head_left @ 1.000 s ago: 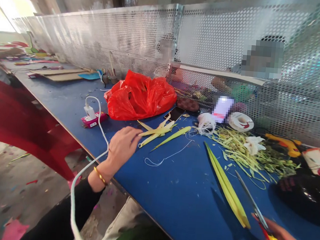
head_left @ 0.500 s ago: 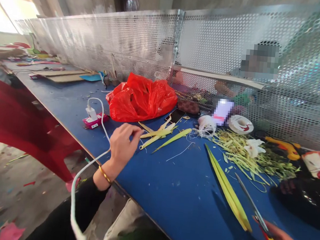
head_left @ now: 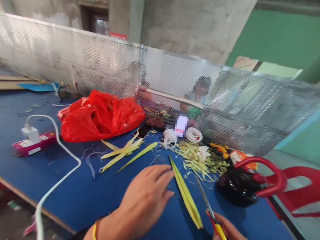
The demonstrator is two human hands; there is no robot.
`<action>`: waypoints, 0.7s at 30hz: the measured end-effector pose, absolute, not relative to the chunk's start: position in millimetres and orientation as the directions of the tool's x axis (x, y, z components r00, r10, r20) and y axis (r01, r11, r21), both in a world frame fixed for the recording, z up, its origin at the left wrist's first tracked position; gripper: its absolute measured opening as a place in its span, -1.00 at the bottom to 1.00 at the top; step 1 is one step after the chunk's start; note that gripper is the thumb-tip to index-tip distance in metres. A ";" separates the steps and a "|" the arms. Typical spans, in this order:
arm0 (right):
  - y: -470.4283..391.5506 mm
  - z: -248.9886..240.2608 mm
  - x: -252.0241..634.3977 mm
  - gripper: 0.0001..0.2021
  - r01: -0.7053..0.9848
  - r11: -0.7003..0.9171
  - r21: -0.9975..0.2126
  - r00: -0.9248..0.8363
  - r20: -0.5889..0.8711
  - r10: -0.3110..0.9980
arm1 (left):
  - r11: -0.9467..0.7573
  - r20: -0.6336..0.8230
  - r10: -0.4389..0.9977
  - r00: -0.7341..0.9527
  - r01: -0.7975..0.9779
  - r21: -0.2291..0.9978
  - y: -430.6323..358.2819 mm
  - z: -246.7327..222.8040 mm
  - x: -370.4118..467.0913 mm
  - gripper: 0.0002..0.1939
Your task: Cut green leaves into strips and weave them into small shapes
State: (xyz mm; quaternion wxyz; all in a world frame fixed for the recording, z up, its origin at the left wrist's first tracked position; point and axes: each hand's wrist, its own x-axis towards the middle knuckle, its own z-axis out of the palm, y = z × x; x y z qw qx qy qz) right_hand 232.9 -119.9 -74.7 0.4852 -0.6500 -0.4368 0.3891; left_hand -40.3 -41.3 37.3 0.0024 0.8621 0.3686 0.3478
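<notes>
My left hand [head_left: 149,197], with a gold bangle at the wrist, hovers above the blue table [head_left: 85,199], its fingers a little apart and nothing between them. Just right of its fingertips lies a long folded green leaf [head_left: 186,195]. Lower right, my right hand [head_left: 231,234] holds a long metal tool with a yellow and red handle [head_left: 222,237], its tip pointing up and left beside the leaf. More pale leaf strips [head_left: 123,152] and a single narrow leaf [head_left: 143,154] lie behind my left hand.
Beyond are a red plastic bag [head_left: 101,116], white thread [head_left: 170,138], a tape roll [head_left: 194,135], a phone [head_left: 181,125] and leaf scraps [head_left: 198,162]. A black kettle [head_left: 238,186] stands right; a white cable [head_left: 61,184] crosses left. People sit behind the perforated metal screen [head_left: 170,70].
My left hand has moved right, from beside the red bag and leaf strips to near the folded leaf. The view has turned right. My right hand still holds the tool.
</notes>
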 end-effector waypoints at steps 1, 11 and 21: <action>-117.9 -73.7 234.3 -0.46 0.201 -0.139 -0.970 0.294 -0.076 0.953 | -0.778 0.588 0.597 0.545 0.572 0.260 -40.9 43.6 -21.8 -0.69; -105.3 -43.5 266.3 -0.57 0.845 -0.233 -0.481 0.301 0.068 0.951 | -0.858 0.313 0.512 0.800 0.461 0.225 28.2 40.3 53.2 -0.86; -96.8 -11.9 247.7 -0.76 0.976 -0.215 -0.031 0.216 0.049 0.975 | -0.767 0.288 0.619 0.731 0.485 0.420 60.6 6.8 23.0 -0.78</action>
